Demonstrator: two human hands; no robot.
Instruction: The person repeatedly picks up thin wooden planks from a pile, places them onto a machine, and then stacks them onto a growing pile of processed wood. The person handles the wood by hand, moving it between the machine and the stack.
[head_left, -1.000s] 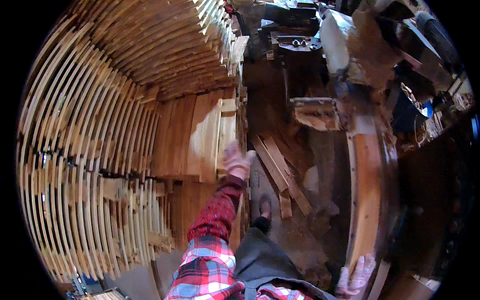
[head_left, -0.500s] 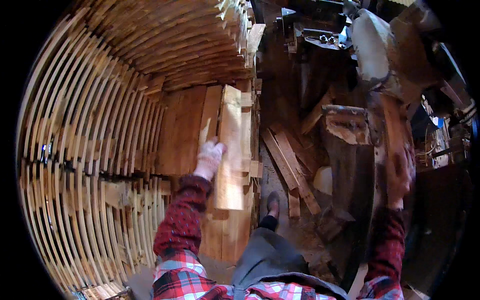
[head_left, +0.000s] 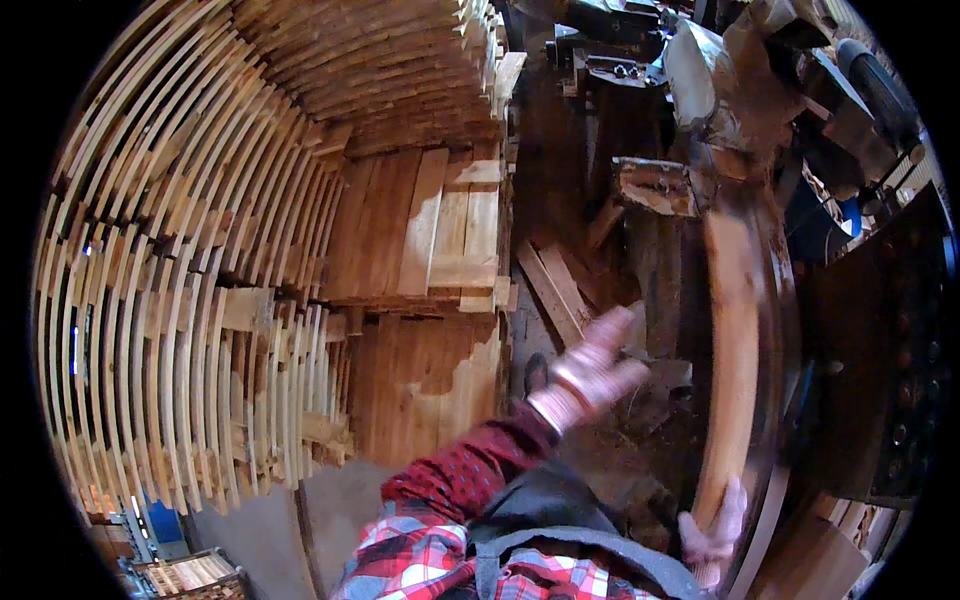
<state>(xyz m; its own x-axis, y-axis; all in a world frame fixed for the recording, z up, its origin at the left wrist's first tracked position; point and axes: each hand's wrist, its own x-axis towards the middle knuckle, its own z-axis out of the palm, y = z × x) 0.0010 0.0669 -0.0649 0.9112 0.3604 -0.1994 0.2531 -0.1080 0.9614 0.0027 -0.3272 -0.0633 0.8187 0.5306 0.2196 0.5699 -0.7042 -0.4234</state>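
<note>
My left hand [head_left: 592, 375] is in mid-air between the stacked boards and the long board on the right. Its fingers are stretched apart with nothing in them, slightly smeared by motion. On the right, a long, pale brown wooden board [head_left: 732, 350] extends away from me. My right hand [head_left: 715, 530] grips its near end, thumb on the left side and fingers on the other. Left of centre, planks lie side by side on a board stack [head_left: 375, 235]. One lighter plank [head_left: 425, 220] lies on top, beside short crosswise pieces.
Tall piles of stacked slats [head_left: 170, 300] line the left side. Loose wood offcuts [head_left: 555, 290] lie on the floor, with a wooden block [head_left: 655, 187] farther off. Dark machinery [head_left: 620, 70] stands at the back, and a dark panel [head_left: 890, 370] rises at far right.
My left hand has left the plank on the stack and swung right. My right hand has come nearer to me, to the long board's near end. The view has shifted.
</note>
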